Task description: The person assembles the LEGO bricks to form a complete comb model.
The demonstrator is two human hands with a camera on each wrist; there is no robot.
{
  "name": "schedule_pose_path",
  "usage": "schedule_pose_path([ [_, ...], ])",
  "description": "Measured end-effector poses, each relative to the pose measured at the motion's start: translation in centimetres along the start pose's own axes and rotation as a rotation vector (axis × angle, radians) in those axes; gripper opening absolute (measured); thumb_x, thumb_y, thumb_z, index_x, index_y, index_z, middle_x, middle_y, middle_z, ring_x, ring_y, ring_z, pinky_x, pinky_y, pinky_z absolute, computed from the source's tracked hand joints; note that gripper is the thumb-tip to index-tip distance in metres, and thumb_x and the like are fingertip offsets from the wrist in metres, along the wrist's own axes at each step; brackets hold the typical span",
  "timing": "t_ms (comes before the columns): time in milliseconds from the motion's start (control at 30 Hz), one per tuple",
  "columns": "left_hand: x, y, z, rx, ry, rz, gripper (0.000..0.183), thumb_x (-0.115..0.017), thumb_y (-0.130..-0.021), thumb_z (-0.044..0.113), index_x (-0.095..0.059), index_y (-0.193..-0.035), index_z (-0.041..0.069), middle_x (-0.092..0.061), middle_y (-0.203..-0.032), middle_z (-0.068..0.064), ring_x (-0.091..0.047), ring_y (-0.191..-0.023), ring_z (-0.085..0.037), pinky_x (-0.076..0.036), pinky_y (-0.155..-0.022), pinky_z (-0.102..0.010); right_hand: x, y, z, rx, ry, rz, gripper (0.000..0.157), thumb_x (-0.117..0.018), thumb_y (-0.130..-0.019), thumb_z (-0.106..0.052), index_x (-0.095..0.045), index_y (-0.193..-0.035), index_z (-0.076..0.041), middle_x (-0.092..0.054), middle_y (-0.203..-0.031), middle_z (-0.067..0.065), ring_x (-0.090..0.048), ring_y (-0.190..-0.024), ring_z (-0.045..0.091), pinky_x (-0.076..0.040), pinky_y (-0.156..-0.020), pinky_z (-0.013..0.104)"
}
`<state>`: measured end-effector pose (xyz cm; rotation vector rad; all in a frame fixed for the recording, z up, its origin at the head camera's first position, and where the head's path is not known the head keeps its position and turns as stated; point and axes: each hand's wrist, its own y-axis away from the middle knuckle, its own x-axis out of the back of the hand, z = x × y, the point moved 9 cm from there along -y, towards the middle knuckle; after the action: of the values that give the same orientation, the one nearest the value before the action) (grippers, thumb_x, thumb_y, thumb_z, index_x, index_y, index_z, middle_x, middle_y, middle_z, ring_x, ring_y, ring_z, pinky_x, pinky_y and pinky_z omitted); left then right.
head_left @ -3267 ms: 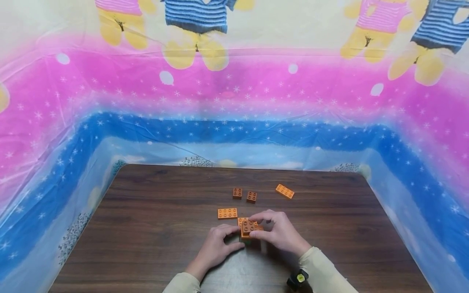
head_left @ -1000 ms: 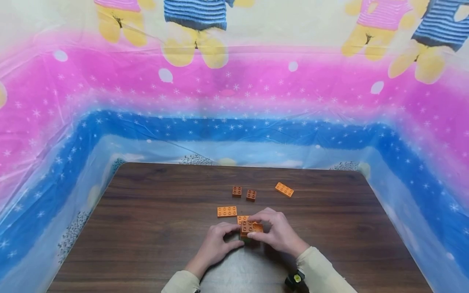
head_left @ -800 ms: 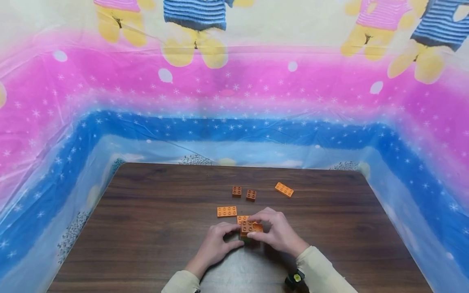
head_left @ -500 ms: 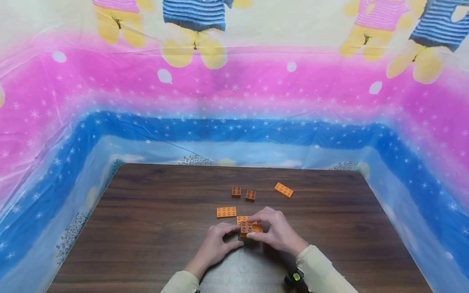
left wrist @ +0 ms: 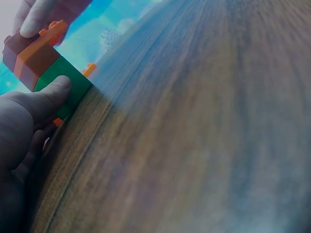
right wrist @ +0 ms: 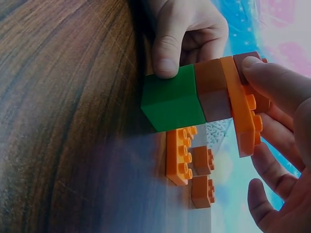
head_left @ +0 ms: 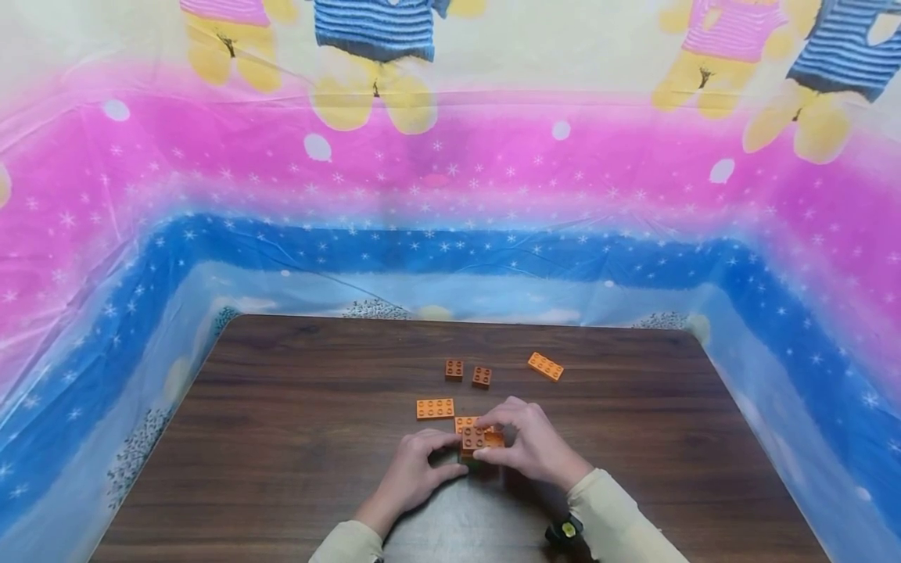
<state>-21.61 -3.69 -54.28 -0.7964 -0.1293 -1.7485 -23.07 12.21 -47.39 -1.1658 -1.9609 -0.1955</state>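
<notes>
In the right wrist view a stack stands on the table: a green block (right wrist: 175, 99) at the bottom, a brown brick (right wrist: 212, 90) on it, a flat orange plate (right wrist: 240, 107) over that, and a smaller-looking brown brick (head_left: 473, 438) on top at the plate's left end. My left hand (head_left: 415, 473) holds the green block low down, thumb on its near side. My right hand (head_left: 538, 442) pinches the top brown brick between thumb and fingers. Part of the orange plate sticks out to the right, under the right fingers.
Behind the stack lies an orange plate (head_left: 464, 423), with another orange plate (head_left: 435, 408) to its left. Two brown bricks (head_left: 454, 370) (head_left: 482, 377) sit farther back, and a third loose orange plate (head_left: 545, 366) lies back right. A patterned cloth (head_left: 436, 250) surrounds the table's far side.
Compared with the oldest frame, the top brown brick sits slightly farther left and lower over the orange plate, with the right fingers following. The left hand keeps its place.
</notes>
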Motion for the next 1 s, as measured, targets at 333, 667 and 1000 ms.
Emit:
schedule_pose_path([
  [333,0.1,0.2,-0.2,0.008,-0.006,0.001,0.038,-0.091,-0.084,0.022,-0.080,-0.119,0.013,-0.078,-0.113,0.003,-0.072,-0.107,-0.014,-0.059,-0.095,-0.040,-0.4,0.1,0.3,-0.045,-0.027,-0.010,0.035,-0.088,-0.087,-0.038,-0.079,-0.116,-0.022,-0.076,-0.109,-0.011,-0.067,-0.098,0.010,-0.059,-0.083,0.037],
  [667,0.1,0.3,-0.3,0.007,0.009,0.004,0.038,-0.091,-0.085,0.023,-0.079,-0.120,0.012,-0.078,-0.114,0.002,-0.072,-0.107,-0.016,-0.059,-0.095,-0.040,-0.7,0.6,0.7,-0.090,-0.051,-0.002,0.034,-0.087,-0.088,-0.038,-0.077,-0.119,-0.026,-0.073,-0.112,-0.014,-0.066,-0.101,0.007,-0.057,-0.086,0.033],
  [1000,0.0,0.1,-0.1,0.008,0.011,-0.004,0.039,-0.091,-0.084,0.022,-0.079,-0.120,0.012,-0.078,-0.113,0.001,-0.072,-0.106,-0.016,-0.060,-0.094,-0.041,-0.7,0.8,1.2,-0.136,-0.092,-0.003,0.034,-0.087,-0.088,-0.037,-0.076,-0.119,-0.027,-0.073,-0.114,-0.014,-0.065,-0.099,0.007,-0.058,-0.087,0.036],
])
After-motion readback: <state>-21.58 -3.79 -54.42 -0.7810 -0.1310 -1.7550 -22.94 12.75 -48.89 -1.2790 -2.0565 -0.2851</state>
